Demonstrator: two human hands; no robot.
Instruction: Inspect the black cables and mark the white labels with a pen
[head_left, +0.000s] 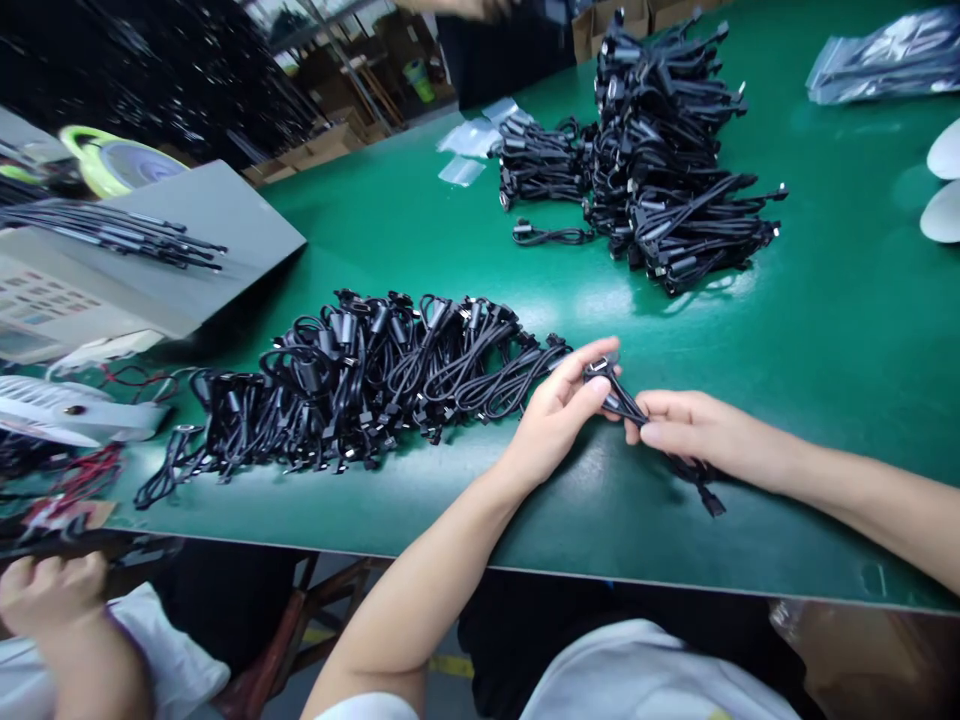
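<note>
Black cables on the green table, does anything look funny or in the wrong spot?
One black cable lies alone on the green mat, apart from the big pile, so it looks left out.

The left hand and right hand hide part of the black cable between them, a co-worker's hand is blurred and cut off by the top edge, and the markings on the beige machine are too small to read.
</note>
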